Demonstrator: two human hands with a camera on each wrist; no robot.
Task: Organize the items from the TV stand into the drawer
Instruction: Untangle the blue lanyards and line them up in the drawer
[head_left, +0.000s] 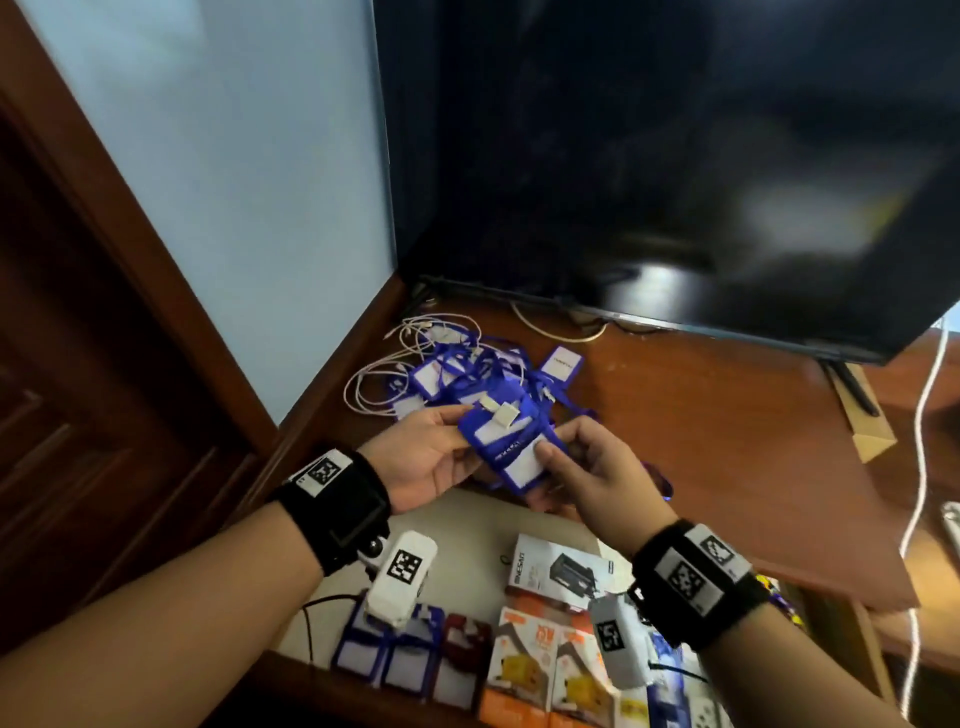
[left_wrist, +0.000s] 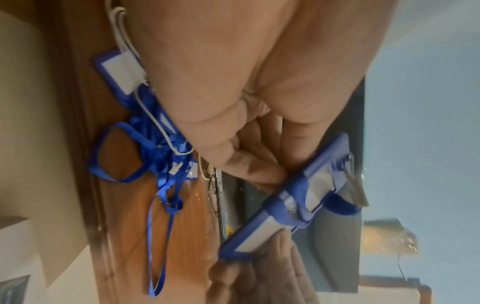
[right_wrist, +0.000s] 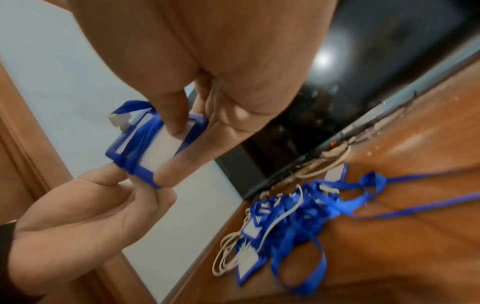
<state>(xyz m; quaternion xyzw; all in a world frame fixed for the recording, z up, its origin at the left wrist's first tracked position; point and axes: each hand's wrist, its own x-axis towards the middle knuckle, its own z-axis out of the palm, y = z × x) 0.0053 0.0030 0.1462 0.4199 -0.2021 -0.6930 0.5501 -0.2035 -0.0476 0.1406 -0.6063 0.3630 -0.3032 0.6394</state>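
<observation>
A blue badge holder (head_left: 506, 441) with its lanyard wound round it and a white clip on top is held between both hands above the TV stand's front edge. My left hand (head_left: 465, 441) pinches its left end (left_wrist: 298, 201) between thumb and fingers. My right hand (head_left: 550, 447) pinches the other end (right_wrist: 150, 148), thumb on the white card window, index finger along the edge. Behind them on the stand lies a tangled pile of blue badge holders and lanyards (head_left: 467, 374) (right_wrist: 285, 216). The open drawer (head_left: 467, 525) is below my hands.
White cables (head_left: 374, 379) lie tangled with the pile's left side. The black TV (head_left: 675, 156) stands at the back of the wooden stand (head_left: 701, 441). In the drawer are blue badge holders (head_left: 384, 660), a red one (head_left: 462, 644), orange boxes (head_left: 545, 670) and a white charger box (head_left: 561, 569).
</observation>
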